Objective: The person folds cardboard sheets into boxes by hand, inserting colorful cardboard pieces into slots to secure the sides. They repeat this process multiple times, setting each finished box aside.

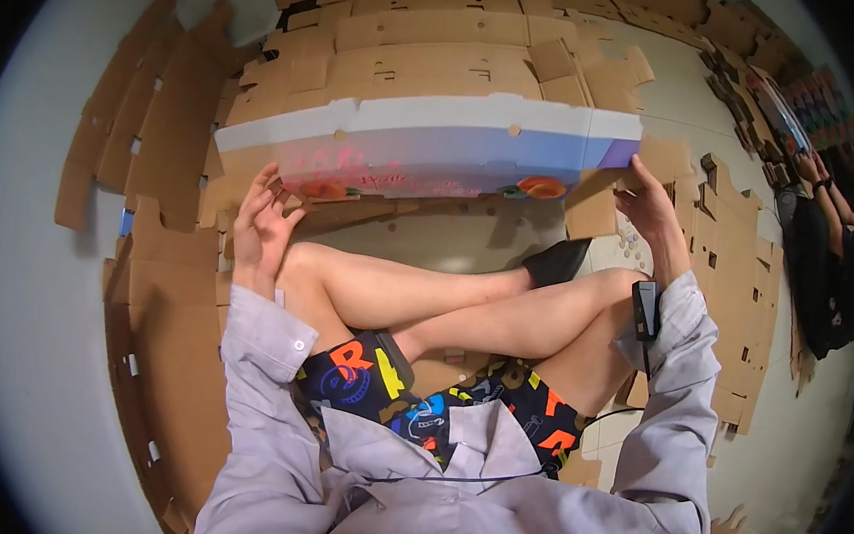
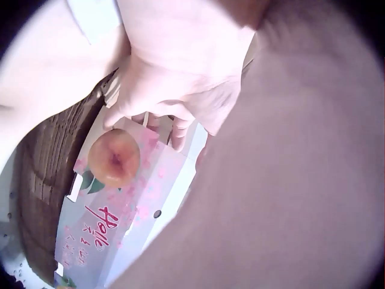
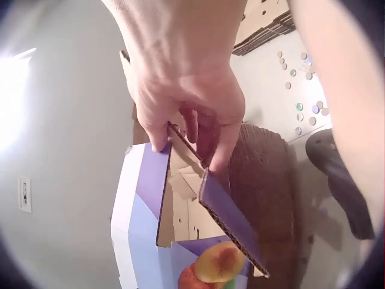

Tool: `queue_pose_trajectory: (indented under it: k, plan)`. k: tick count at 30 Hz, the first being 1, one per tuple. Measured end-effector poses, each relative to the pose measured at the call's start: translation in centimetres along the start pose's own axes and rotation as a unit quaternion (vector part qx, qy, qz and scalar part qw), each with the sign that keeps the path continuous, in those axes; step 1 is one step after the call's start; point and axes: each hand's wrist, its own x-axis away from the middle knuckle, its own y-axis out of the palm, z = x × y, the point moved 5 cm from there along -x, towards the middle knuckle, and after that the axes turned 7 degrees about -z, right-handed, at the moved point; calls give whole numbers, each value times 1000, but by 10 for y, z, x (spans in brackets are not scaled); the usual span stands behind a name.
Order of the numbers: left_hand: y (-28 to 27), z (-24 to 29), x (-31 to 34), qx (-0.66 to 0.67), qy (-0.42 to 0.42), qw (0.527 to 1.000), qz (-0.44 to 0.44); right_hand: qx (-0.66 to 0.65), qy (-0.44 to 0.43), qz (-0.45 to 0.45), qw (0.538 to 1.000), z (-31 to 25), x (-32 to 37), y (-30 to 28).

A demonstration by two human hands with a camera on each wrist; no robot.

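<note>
A long printed cardboard fruit box (image 1: 436,152), white, blue and purple with peach pictures and red lettering, stretches across above the person's crossed legs. My left hand (image 1: 262,222) is at its left end. In the left wrist view, the left fingers (image 2: 178,133) straddle the end of the pink panel (image 2: 150,180) beside a peach picture. At the other end my right hand (image 1: 649,209) grips the box's purple corner. In the right wrist view, one digit of the right hand (image 3: 186,90) presses the purple side and another meets an angled end flap (image 3: 225,217). The box's open inside shows between them.
Flattened brown cardboard sheets (image 1: 414,50) lie stacked beyond the box, with more at left (image 1: 169,297) and right (image 1: 736,291). Small round discs (image 3: 301,108) are scattered on the floor near a dark shoe (image 1: 556,264). Another person (image 1: 835,249) sits at far right.
</note>
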Motion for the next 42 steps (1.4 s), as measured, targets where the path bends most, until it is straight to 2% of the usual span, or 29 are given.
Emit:
queue_pose_trajectory:
  k: [1, 2, 5, 8, 9, 10, 12, 14, 15, 16, 18, 20, 21, 22, 23, 24, 26, 29, 31, 33, 35, 36, 38, 39, 41, 42]
  plan:
    - [-16, -4, -2, 47, 9, 998, 28, 35, 17, 39, 998, 3, 4, 8]
    - [-32, -8, -5, 94, 19, 994, 54, 52, 3, 26, 998, 1, 3, 12]
    - [-35, -2, 3, 108, 27, 979, 170, 112, -36, 11, 993, -2, 10, 28]
    - [-51, 5, 4, 76, 86, 993, 27, 134, -112, 62, 983, -8, 28, 42]
    - [-30, 10, 7, 64, 91, 984, 137, 120, -81, 61, 988, -15, 40, 38]
    - [-36, 12, 1, 10, 156, 983, 94, 48, -117, 50, 991, -15, 49, 27]
    - [-24, 5, -2, 124, 174, 973, -90, -92, -191, 30, 977, -12, 69, 4]
    - [-3, -3, -32, 135, 254, 901, -324, -97, -264, 132, 950, -24, 114, -5]
    - [30, 0, -42, 167, 274, 874, -364, -98, -302, 182, 931, -31, 137, -11]
    - [64, 9, -54, 197, 297, 845, -400, -100, -339, 174, 919, -37, 153, -17]
    - [134, 30, -99, 231, 292, 733, -569, -105, -409, 150, 894, -47, 181, -33]
    - [230, 58, -101, 275, 327, 824, -372, -125, -471, 217, 846, -52, 211, -81]
    - [277, 69, -99, 280, 332, 861, -266, -135, -493, 120, 851, -52, 224, -118]
    - [279, 70, -127, 224, 222, 872, -374, -145, -507, 21, 849, -54, 241, -144]
    - [277, 69, -151, 139, 115, 864, -471, -190, -546, 93, 811, -53, 261, -161]
    - [338, 76, -101, 46, 168, 913, -369, -233, -582, 164, 762, -48, 284, -178]
    - [334, 60, -94, -100, 174, 894, -400, -317, -518, 86, 790, -18, 325, -238]
    - [289, 18, -96, -363, 143, 846, -364, -308, -536, 256, 743, 36, 392, -270]
    - [244, -20, -95, -385, 49, 849, -359, -280, -496, 381, 729, 85, 432, -300]
    - [186, -58, -104, -499, -82, 808, -304, -248, -432, 430, 753, 150, 450, -325]
    - [153, -83, -102, -490, -125, 801, -321, -194, -362, 439, 799, 216, 452, -350]
    - [142, -90, -98, -486, -147, 796, -328, -73, -305, 526, 791, 252, 456, -382]
    - [131, -96, -84, -453, -203, 806, -322, -119, -249, 576, 770, 265, 429, -323]
    - [129, -97, -78, -434, -228, 811, -318, -151, -219, 566, 780, 267, 425, -314]
    - [127, -92, -68, -419, -223, 810, -344, -214, -154, 541, 798, 274, 420, -298]
    - [125, -88, -63, -411, -222, 810, -354, -219, -133, 492, 832, 269, 411, -280]
